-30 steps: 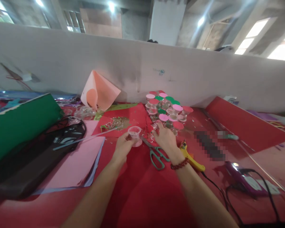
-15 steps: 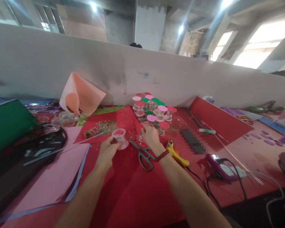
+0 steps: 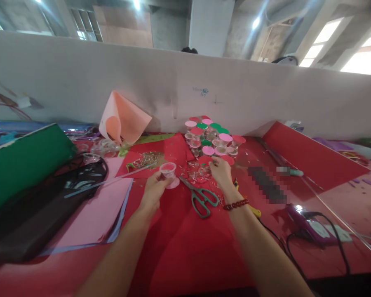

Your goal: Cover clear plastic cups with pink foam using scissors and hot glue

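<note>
My left hand (image 3: 154, 189) is closed around a clear plastic piece that looks like two small cups joined base to base (image 3: 167, 168), held upright over the red table covering. My right hand (image 3: 221, 172), with a beaded bracelet at the wrist, is at the front of a cluster of similar clear cups topped with red, pink and green discs (image 3: 207, 150). Its fingers look pinched beside a red disc; what they hold, if anything, I cannot make out. Green-handled scissors (image 3: 204, 202) lie between my hands. A yellow glue gun (image 3: 255, 211) is mostly hidden behind my right forearm.
Pink sheets (image 3: 89, 214) and a black bag (image 3: 46, 206) lie on the left, near a green board (image 3: 27, 165). On the right are a red board (image 3: 309, 161), a purple power strip (image 3: 309, 229) and cables. A white partition (image 3: 136, 82) stands behind.
The camera view has turned left, so the scene sits farther right. My right hand has moved slightly right along the cups, its forearm covering more of the glue gun. My left hand keeps its hold.
</note>
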The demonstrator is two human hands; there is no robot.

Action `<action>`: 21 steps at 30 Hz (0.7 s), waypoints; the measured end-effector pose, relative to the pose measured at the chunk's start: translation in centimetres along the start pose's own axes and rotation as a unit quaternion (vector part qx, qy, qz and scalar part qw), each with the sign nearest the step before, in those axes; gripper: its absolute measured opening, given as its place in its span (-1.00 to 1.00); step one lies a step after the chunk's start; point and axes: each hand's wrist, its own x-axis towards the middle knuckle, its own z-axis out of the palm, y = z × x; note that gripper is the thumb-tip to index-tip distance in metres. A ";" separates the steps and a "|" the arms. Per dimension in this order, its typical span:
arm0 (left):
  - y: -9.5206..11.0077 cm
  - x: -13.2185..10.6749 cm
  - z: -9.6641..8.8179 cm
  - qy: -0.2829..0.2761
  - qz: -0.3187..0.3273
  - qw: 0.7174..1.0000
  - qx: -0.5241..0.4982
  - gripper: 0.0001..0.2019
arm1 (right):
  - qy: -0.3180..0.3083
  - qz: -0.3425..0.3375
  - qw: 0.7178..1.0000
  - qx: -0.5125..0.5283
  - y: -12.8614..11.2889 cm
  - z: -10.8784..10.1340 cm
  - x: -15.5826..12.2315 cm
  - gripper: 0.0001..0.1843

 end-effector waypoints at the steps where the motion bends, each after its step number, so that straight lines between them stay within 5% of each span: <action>1: 0.0 0.0 0.0 0.000 -0.001 1.000 0.001 -0.67 | 0.013 -0.001 1.000 -0.002 0.0 -0.1 -0.2 -0.57; 8: -0.1 -0.1 0.0 -0.015 -0.008 1.000 0.016 -0.73 | 0.039 0.015 0.998 -0.050 -0.3 -1.0 -1.1 -0.55; 13: 0.0 -0.4 0.0 -0.023 -0.012 0.999 0.025 -0.75 | 0.095 -0.053 0.963 -0.245 -2.7 -1.6 -3.9 -0.46; 14: 0.0 -0.4 0.0 -0.021 -0.012 0.999 0.025 -0.75 | 0.086 -0.084 0.954 -0.276 -3.5 -1.3 -4.5 -0.45; 17: 0.2 -0.4 -0.2 -0.020 -0.014 0.999 0.021 -0.70 | -0.089 -0.239 0.926 -0.279 -5.5 0.5 -5.6 -0.42; 21: 0.4 0.2 -1.0 0.000 0.018 1.000 0.018 -0.70 | -0.141 -0.270 0.907 -0.289 -6.1 2.4 -4.4 -0.79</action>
